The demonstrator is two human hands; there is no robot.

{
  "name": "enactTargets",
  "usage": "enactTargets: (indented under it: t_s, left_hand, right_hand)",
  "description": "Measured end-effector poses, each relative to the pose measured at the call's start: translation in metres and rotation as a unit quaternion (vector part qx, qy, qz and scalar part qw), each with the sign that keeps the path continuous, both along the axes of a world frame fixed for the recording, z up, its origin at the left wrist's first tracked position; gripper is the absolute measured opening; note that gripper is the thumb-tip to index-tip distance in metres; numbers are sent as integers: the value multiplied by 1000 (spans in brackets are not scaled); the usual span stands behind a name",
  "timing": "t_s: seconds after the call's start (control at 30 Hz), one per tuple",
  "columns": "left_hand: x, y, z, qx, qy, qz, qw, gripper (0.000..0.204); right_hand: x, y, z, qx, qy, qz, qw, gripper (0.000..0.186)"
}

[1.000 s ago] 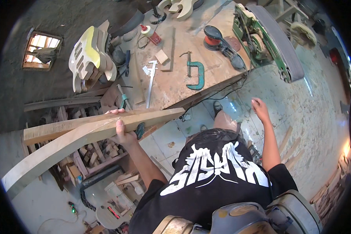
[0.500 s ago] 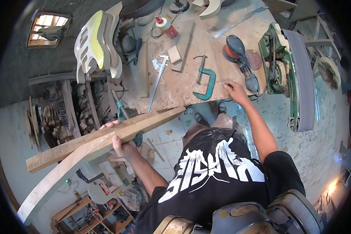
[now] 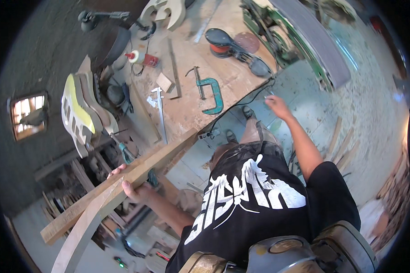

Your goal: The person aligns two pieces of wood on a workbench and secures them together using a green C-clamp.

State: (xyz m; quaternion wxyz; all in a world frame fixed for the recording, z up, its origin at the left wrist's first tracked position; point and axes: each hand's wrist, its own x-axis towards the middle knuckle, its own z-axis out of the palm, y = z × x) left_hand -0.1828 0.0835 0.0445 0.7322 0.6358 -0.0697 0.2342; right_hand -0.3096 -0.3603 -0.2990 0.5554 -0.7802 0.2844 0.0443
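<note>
My left hand (image 3: 134, 191) grips a straight wooden beam (image 3: 73, 217) and a curved wooden piece (image 3: 79, 236) together, thumb on the near side and fingertips over the far side. The two lie against each other and slant from the lower left to the bench corner. Off the bench's front edge hangs my right hand (image 3: 279, 107), its fingers loosely bent and apart, with nothing visible in them. On the bench nearest to it lie a green C-clamp (image 3: 217, 96) and a sander (image 3: 232, 47) with a dark cord.
On the wooden bench (image 3: 191, 63) are a caliper (image 3: 161, 111), a red-and-white glue bottle (image 3: 142, 58), and a small wood block (image 3: 165, 83). A green belt sander (image 3: 316, 43) stands right. Shaped boards (image 3: 79, 111) stand left. Wood strips (image 3: 344, 145) lie on the floor.
My view has turned rightward, so the bench appears tilted and shifted left. My right hand has left the bench edge and now hangs over the floor. The left hand keeps its grip on the wood.
</note>
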Motion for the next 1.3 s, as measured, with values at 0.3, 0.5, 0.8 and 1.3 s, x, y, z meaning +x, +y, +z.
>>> enactTargets:
  t_s: [0.3,0.5,0.8,1.3]
  left_hand:
    - [65,13,-24,20,-45,-268,962,51]
    - [56,-42,-24,18,-31,-325,945,42]
    - [-25,-141,-4,-19,15,-481,876,40]
    - [-206,-256,-44,108,-7,-525,844,47]
  right_hand:
    - [-338,91,-19,1,213,-418,883,25]
    - [-470,281,-45,32,234,-548,802,34]
    - [-542,406,-39,257,320,-587,697,48]
    - [-661,320,-104,87,285,-531,793,40]
